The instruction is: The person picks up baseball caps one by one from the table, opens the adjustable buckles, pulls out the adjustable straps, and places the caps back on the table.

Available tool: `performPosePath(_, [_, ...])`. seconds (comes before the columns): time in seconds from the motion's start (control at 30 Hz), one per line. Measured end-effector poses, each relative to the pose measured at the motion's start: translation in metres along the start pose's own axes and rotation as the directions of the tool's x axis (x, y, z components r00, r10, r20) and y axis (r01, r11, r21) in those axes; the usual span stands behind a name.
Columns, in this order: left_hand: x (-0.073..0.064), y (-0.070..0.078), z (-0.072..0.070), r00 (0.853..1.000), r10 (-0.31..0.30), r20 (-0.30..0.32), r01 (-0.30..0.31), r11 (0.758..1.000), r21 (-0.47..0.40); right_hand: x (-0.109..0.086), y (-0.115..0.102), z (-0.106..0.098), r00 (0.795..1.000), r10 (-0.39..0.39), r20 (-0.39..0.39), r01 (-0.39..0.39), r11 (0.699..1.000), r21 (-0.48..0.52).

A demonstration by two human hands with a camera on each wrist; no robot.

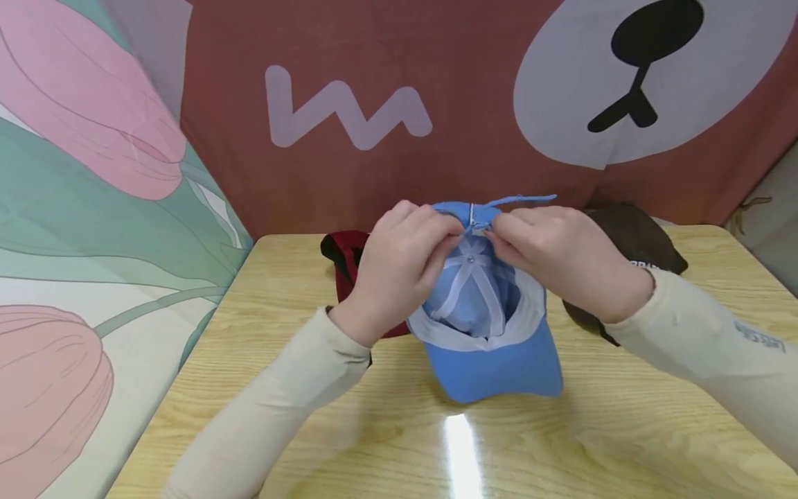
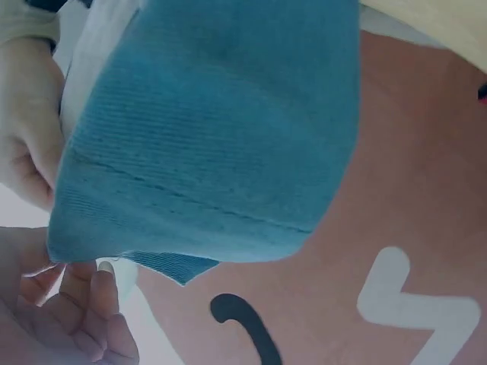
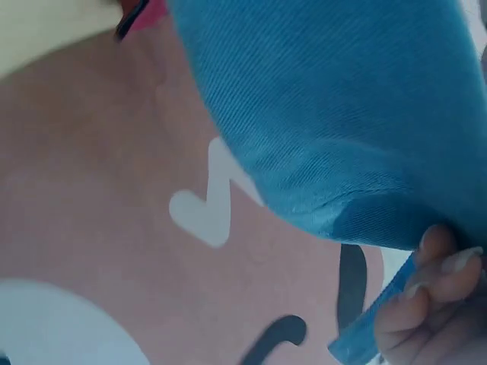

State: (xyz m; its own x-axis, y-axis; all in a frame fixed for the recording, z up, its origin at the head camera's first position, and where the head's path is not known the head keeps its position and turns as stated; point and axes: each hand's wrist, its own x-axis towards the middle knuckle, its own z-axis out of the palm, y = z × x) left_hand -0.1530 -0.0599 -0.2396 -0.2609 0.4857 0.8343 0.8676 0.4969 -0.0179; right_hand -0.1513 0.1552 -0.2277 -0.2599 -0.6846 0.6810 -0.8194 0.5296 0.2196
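A blue baseball cap (image 1: 492, 367) is held up over the table, its inside facing me and its brim pointing down. My left hand (image 1: 408, 256) pinches the back edge of the cap beside the strap closure. On the other side of that closure, my right hand (image 1: 561, 249) pinches the strap (image 1: 520, 199), whose loose end sticks out to the right above the fingers. Both wrist views show the cap's outer cloth close up, with the left hand's fingers (image 2: 76, 296) and the right hand's fingers (image 3: 426, 296) at its edge. The fingertips partly hide the buckle area.
A dark red and black cap (image 1: 346, 253) lies behind my left hand. To the right, a dark brown cap (image 1: 642, 235) with pale lettering lies partly behind my right forearm. The wood-grain table (image 1: 249, 388) ends at a printed cloth backdrop (image 1: 474, 90).
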Motion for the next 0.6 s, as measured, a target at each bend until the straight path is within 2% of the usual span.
performPosePath(0.13, [-0.0029, 0.0007, 0.0028, 0.997, 0.072, -0.025, -0.07, 0.994, 0.086, -0.0007, -0.0004, -0.0011, 0.994, 0.108, 0.019, -0.11, 0.987, 0.12])
performPosePath(0.23, [-0.0064, -0.0006, 0.0043, 0.997, 0.063, -0.041, -0.059, 0.995, 0.08, -0.0007, -0.0013, -0.0009, 0.988, 0.153, 0.03, -0.156, 0.974, 0.166])
performPosePath(0.47, [-0.0067, -0.0018, 0.0027, 0.999, -0.037, -0.002, 0.037, 0.996, -0.078, -0.0036, -0.0007, -0.0001, 1.0, 0.026, 0.015, -0.027, 0.999, 0.039])
performPosePath(0.53, [-0.0055, -0.001, 0.0022, 0.999, -0.043, 0.008, 0.044, 0.995, -0.093, -0.0043, 0.0, -0.0007, 1.0, 0.017, 0.019, -0.017, 1.0, 0.024])
performPosePath(0.6, [-0.0046, -0.0003, 0.0017, 0.999, -0.036, 0.014, 0.037, 0.996, -0.087, -0.0043, 0.0005, -0.0018, 0.999, 0.039, 0.03, -0.04, 0.999, 0.037])
